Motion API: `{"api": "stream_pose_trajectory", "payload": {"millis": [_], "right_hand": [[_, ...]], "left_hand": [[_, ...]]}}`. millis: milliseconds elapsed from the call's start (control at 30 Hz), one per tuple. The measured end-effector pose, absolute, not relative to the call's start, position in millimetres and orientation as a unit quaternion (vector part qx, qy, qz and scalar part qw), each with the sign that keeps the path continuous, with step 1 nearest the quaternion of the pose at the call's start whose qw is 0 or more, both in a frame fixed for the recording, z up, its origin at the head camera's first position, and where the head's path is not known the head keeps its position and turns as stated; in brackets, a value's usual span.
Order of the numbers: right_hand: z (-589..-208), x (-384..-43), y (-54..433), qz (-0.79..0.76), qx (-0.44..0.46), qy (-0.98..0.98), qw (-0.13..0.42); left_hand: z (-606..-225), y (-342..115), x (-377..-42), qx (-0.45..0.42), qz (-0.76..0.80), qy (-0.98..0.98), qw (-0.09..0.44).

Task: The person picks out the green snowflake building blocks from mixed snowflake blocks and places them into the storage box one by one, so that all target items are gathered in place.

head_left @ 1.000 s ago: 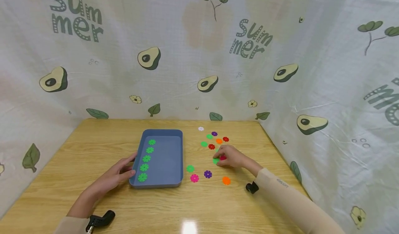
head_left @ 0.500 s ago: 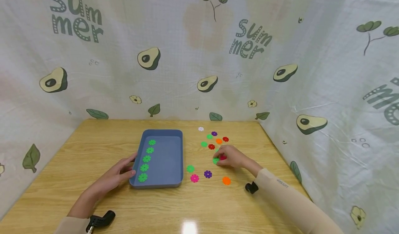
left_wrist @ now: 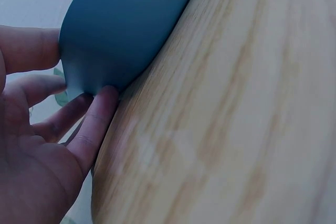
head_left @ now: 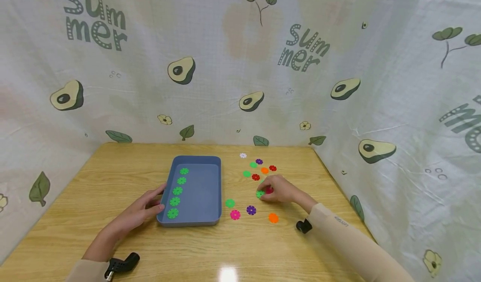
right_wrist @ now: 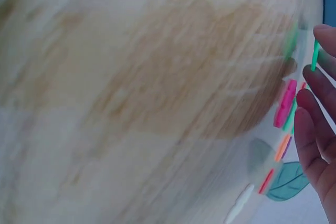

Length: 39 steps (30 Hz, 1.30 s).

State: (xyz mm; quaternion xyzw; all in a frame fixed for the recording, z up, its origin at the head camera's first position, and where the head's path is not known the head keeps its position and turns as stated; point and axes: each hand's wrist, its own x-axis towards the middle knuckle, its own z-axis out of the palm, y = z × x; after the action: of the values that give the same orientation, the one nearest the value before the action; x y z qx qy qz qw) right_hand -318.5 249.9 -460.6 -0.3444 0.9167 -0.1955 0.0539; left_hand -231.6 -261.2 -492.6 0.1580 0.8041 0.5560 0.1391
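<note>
My left hand [head_left: 144,207] rests against the left side of a blue-grey tray [head_left: 203,222], its fairly straight fingers touching the outer wall. In the left wrist view the fingertips meet the tray [left_wrist: 121,30] close to the tabletop. Inside the tray, several green flower-shaped discs [head_left: 177,191] lie in a column along the left. To the tray's right, my right hand [head_left: 278,189] pinches a green flower-shaped disc [head_left: 260,194] between thumb and finger. The right wrist view shows this disc [right_wrist: 315,56] edge-on, just above the table. A crimson disc [head_left: 269,190] is partly hidden by that hand.
More loose discs lie around the right hand: a green one [head_left: 230,203], a pink one [head_left: 235,215], a purple one [head_left: 251,210] and an orange one [head_left: 273,218] nearer me. Further back are red [head_left: 256,177] and white [head_left: 243,155] ones. A printed cloth [head_left: 210,107] hangs behind the table.
The right hand's fingertips have shifted very slightly on the green disc. The left hand and the tray have stayed put; the head view has shifted a little.
</note>
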Motion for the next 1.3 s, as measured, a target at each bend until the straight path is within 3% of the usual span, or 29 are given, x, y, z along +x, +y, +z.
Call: {"api": "stream_pose_trajectory", "payload": {"millis": [467, 833, 1300], "right_hand": [[-432, -332, 233, -0.199, -0.392, 0.898, 0.020], [-401, -362, 181, -0.194, -0.417, 0.886, 0.054], [-411, -396, 114, -0.185, -0.453, 0.870, 0.058]], "left_hand": [[-495, -261, -233, 0.159, 0.548, 0.811, 0.131], [-495, -262, -233, 0.159, 0.544, 0.814, 0.130], [-496, -263, -232, 0.165, 0.551, 0.808, 0.129]]}}
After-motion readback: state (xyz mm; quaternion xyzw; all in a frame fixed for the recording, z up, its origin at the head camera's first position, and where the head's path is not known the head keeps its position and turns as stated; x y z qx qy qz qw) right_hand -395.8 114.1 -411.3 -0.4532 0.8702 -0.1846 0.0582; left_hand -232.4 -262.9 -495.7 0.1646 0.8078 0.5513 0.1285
